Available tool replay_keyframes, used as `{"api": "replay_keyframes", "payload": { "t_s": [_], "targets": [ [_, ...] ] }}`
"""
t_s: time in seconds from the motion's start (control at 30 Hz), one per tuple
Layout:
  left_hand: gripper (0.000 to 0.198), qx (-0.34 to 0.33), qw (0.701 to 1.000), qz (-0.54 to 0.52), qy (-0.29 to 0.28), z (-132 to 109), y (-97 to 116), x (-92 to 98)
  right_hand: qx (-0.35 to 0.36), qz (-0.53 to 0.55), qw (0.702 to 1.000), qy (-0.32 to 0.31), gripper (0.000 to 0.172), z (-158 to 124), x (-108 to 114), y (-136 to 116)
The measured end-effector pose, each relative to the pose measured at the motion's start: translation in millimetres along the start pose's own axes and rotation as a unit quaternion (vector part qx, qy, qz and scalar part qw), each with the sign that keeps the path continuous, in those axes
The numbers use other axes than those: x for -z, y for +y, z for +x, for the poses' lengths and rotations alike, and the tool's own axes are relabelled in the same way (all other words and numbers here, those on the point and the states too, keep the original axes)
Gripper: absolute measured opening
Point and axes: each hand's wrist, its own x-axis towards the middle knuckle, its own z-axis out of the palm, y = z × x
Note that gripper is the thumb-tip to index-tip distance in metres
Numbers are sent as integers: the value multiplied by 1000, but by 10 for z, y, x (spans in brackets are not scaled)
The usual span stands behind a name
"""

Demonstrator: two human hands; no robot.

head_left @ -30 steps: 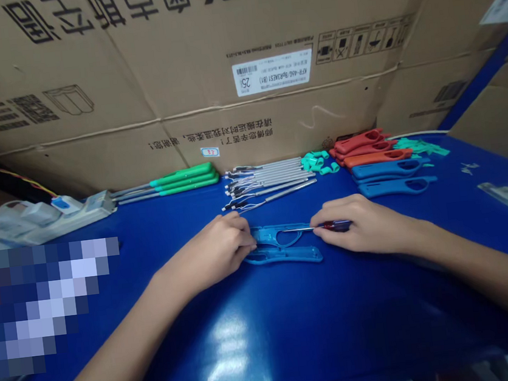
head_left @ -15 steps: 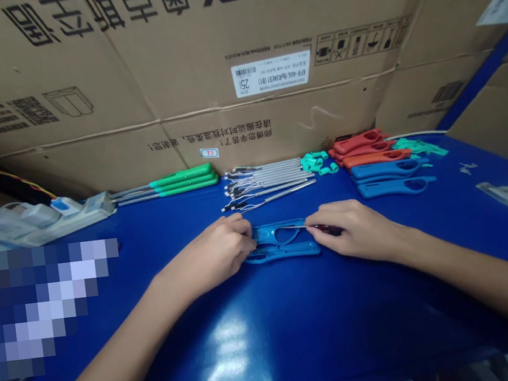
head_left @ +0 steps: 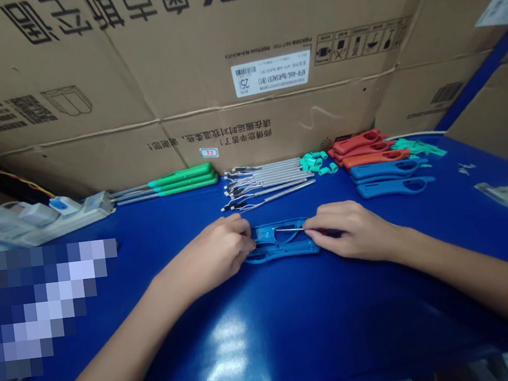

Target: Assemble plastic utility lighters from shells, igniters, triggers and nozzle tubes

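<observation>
Two blue plastic shell halves lie side by side on the blue table: an upper one with an oval opening and a lower one. My left hand is closed on the left end of the upper half, its fingertips partly hidden. My right hand is closed around the dark handle of a thin metal-shafted tool. The shaft points left across the oval opening of the upper half. Most of the handle is covered by my fingers.
Behind my hands lie metal rods with wires, teal rings, green-handled pieces, blue shells and red shells. A power strip is at the left; a large cardboard box stands behind.
My right hand and the tool have shifted slightly left, so the shaft reaches further over the oval opening. My left hand has barely moved.
</observation>
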Motion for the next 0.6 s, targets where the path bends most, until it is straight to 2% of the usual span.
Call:
{"api": "replay_keyframes", "payload": {
  "t_s": [0.33,0.6],
  "targets": [
    [25,3,1000,2,13,-12,22,-18,-39,27,997,-58,16,-5,45,-10],
    [27,-1,1000,-3,24,-13,20,-26,-53,32,997,-55,17,0,40,3]
  ]
}}
